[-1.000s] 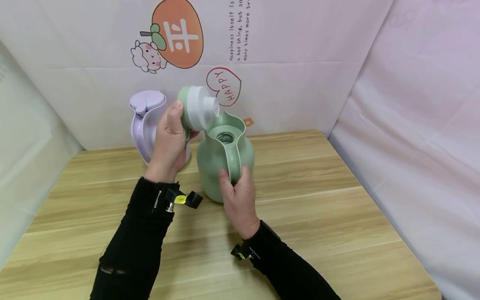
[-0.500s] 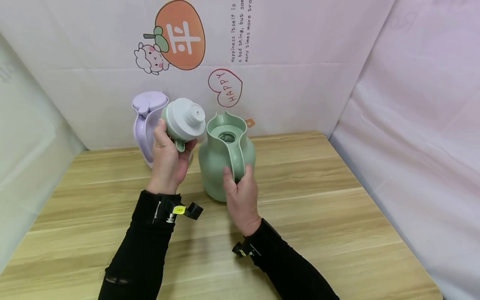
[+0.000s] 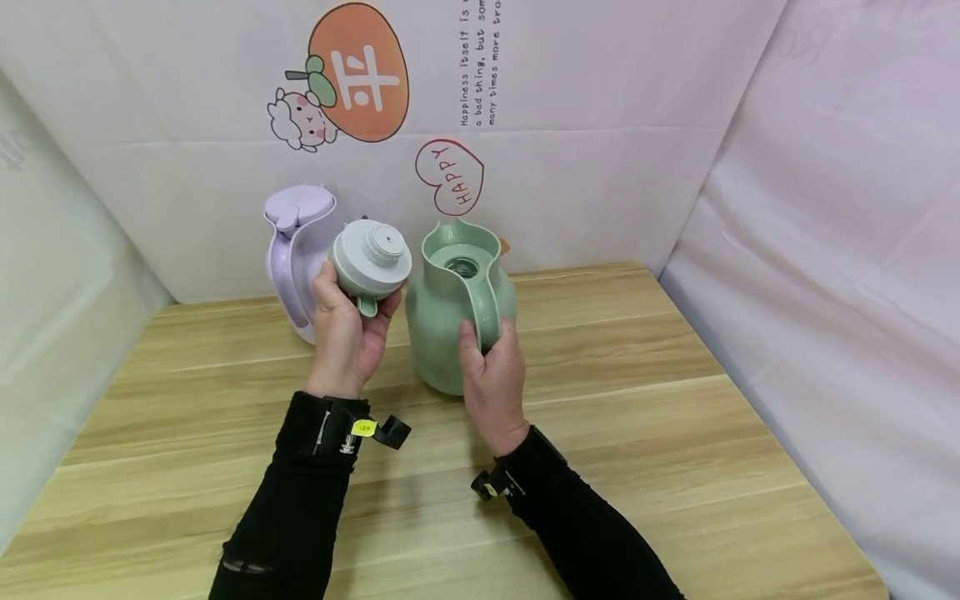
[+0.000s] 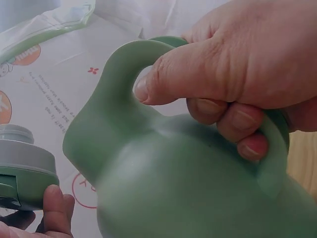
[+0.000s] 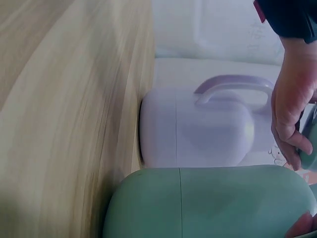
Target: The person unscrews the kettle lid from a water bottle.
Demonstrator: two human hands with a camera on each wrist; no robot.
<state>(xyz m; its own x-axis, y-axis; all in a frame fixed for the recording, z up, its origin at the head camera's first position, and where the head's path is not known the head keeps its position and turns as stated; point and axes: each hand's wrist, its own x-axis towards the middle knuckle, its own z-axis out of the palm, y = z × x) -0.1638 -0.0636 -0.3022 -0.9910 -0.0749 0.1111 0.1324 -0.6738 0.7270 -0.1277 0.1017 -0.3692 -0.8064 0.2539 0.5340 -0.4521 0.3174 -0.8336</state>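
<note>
In the head view my left hand [image 3: 347, 337] holds the lid [image 3: 372, 257] of a vacuum jug, its white threaded stopper facing up and its green lever toward me. My right hand [image 3: 495, 379] grips the handle of the green vacuum jug [image 3: 442, 333], which is upright with its mouth uncovered. The left wrist view shows the right thumb and curled fingers around that handle, and the lid [image 4: 27, 168] at the left edge. Whether the jug's base touches the table cannot be told. The lid is to the left of the jug's mouth, apart from it.
Behind my left hand stands a lilac vacuum jug [image 3: 288, 258] with its lid on, partly hidden. The wooden table [image 3: 637, 400] meets a printed white cloth [image 3: 585, 192] at the back. More white cloth hangs at both sides.
My left hand has drawn the lid down and away from the green jug's mouth, turning the stopper upward. The green jug and my right hand have shifted slightly to the right.
</note>
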